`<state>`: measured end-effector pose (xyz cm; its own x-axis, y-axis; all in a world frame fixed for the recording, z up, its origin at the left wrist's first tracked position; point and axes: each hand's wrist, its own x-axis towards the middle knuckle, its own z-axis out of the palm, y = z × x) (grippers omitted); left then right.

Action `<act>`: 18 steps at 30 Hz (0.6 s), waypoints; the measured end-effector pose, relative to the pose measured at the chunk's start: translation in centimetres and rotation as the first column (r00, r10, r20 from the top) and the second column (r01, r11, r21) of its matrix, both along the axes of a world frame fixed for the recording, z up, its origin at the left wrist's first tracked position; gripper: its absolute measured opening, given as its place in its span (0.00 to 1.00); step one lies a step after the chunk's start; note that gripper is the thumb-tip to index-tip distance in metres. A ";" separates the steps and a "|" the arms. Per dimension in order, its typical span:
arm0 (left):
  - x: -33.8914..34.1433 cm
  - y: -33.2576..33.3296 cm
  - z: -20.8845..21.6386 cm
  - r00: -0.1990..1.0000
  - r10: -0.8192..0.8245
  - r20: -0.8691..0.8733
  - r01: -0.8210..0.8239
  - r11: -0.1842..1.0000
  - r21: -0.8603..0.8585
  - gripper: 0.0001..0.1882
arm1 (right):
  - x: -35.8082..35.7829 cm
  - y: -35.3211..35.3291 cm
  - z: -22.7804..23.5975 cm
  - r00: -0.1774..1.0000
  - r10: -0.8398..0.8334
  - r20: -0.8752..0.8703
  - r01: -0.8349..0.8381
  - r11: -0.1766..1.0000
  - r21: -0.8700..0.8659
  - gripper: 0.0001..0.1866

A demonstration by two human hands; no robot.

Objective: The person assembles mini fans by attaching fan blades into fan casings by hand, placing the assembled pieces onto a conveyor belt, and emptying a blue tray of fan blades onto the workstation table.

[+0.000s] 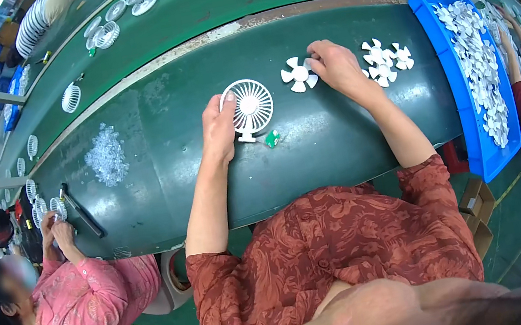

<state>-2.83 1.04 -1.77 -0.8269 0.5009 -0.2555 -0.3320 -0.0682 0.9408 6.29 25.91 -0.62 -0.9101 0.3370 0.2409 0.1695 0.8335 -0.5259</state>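
My left hand [219,128] is closed on the rim of a round white fan housing [248,99], thumb over its left edge. The housing shows its ribbed grille, and from its base a thin wire runs to a small green circuit board [272,138] on the bench. To the right, my right hand [338,68] has its thumb and forefinger pinched at the right edge of a white fan blade [298,75]. Just beyond that hand, several more white fan blades [379,62] lie together, partly overlapping.
A blue tray [465,107] heaped with white blades stands at the right. Clear small parts [106,155] are piled to the left, with a black-handled tool [84,212] nearby. Across the far side, a green conveyor [213,2] carries fan housings. A co-worker in pink [87,298] sits at left.
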 end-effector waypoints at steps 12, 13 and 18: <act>0.2 -0.2 0.0 0.983 -0.041 0.178 0.019 0.992 0.122 0.21 | 0.6 -3.0 1.1 0.991 0.106 0.077 -0.125 0.946 0.299 0.12; 0.3 -0.1 0.3 0.983 -0.035 0.182 0.014 0.993 0.119 0.21 | 0.9 -3.0 1.1 0.993 0.119 0.019 -0.119 0.939 0.323 0.12; 0.1 -0.3 0.4 0.982 -0.081 0.169 0.058 0.989 0.135 0.22 | 1.0 -2.8 1.6 0.983 0.035 0.180 -0.092 0.944 0.318 0.12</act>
<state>-2.70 0.74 -1.38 -0.7379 0.5935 -0.3213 -0.4973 -0.1563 0.8534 7.31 23.10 0.96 -0.9638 0.2072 0.1676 0.1737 0.9654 -0.1945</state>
